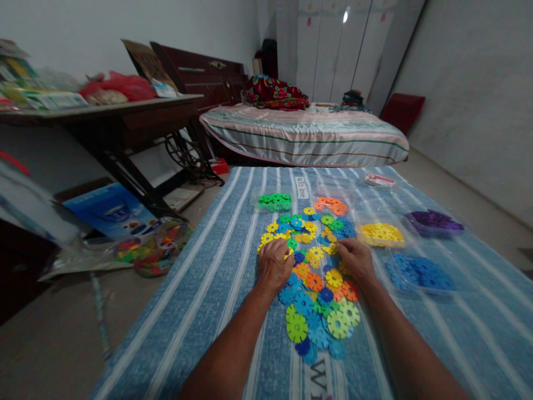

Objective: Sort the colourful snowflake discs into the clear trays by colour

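A heap of flat snowflake-shaped plastic discs (316, 278) in blue, yellow, green and orange lies on a blue striped cloth (216, 278). My left hand (273, 265) rests on the heap's left side with its fingers curled down onto the discs; what it grips is hidden. Over on the right side, my right hand (353, 260) has its fingers bent onto the discs too. Sorted piles sit in clear trays around the heap: green discs (273, 201), orange discs (332, 205), yellow discs (381, 233), purple discs (435, 221) and blue discs (420, 272).
A striped bed (303, 136) stands beyond the cloth. At the left is a dark sewing table (120, 119) with clutter on it. A bag of mixed discs (154, 253) and a blue box (112, 214) lie on the floor.
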